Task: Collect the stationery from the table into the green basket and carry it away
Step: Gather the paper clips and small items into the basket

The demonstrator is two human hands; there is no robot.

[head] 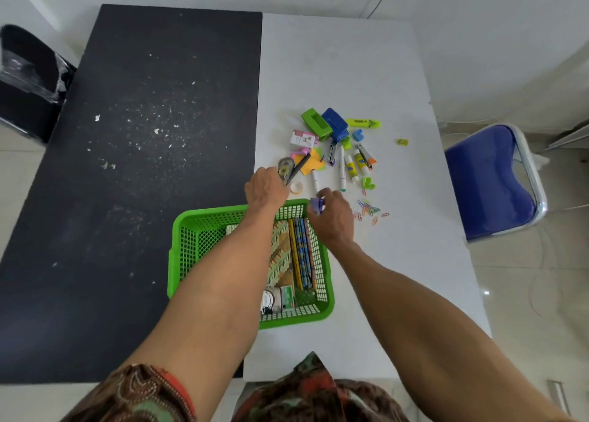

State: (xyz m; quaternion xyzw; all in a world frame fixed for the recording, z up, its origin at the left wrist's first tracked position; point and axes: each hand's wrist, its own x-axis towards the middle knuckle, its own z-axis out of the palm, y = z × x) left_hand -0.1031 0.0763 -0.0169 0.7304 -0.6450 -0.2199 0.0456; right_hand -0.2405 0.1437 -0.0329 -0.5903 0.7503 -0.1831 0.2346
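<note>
Surface: table [344, 70], white half at right; black half [143, 198] at left, flecked with white crumbs.
Room: white walls, pale tiled floor. Blue chair [487, 182] with chrome frame sits at the table's right edge. Black bin [28, 83] with clear plastic stands off the far left corner.
Basket: green basket [178, 230] near the front edge, straddling the black/white seam. It holds pencils [302, 255], a patterned book [283, 255], a tin [271, 300] and a green box [288, 295].
Writing: print on the glue tubes [351, 168] and pink box [302, 139] is too blurred to read.
Pile: loose stationery lies on the white half just beyond the basket: green punch [314, 123], blue stapler [334, 123], highlighter [363, 123], blue sharpener [357, 135], marker [342, 173], sticky notes [314, 166], pen [299, 168], tape roll [296, 187], green clip [368, 184].
Outliers: paper clips [369, 210] scattered right of the basket; green sharpener [402, 141] apart at far right.
Left hand: left hand [266, 189] is past the basket's far rim, at the correction tape [284, 169]. Fingers are hidden behind the hand, so I cannot tell the grip.
Right hand: right hand [331, 217] is over the basket's far right corner, fingers curled round a purple item [317, 205], gripping it.
In the way: the left forearm crosses over the basket and hides its middle; the right forearm covers table right of the basket.
Clothing: patterned brown sleeve [143, 393] at the bottom edge.
</note>
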